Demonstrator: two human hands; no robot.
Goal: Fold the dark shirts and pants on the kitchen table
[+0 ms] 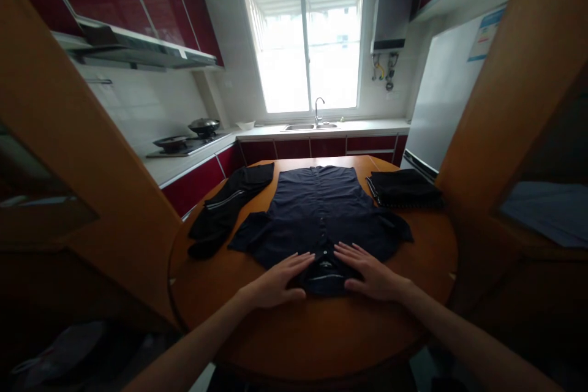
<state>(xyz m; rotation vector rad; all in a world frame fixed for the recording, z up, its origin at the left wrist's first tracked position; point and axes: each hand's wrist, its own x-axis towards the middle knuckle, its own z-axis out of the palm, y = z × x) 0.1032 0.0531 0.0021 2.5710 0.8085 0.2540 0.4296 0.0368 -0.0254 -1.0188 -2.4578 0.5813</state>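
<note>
We have one shirt (316, 208) spread mid-table, its collar (327, 285) near us, on one table (321, 343). Our two hands, left hand (278, 282) and right hand (374, 274), flank the collar, fingers straight and slightly parted. One dark garment (232, 202) lies left, one folded pile (404, 188) right; two pans, one nearer (171, 144), stand far left.

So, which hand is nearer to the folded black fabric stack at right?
The right hand: it rests at the collar of the navy buttoned shirt, in front and left of the stack; the left hand is farther left, across the collar.
</note>
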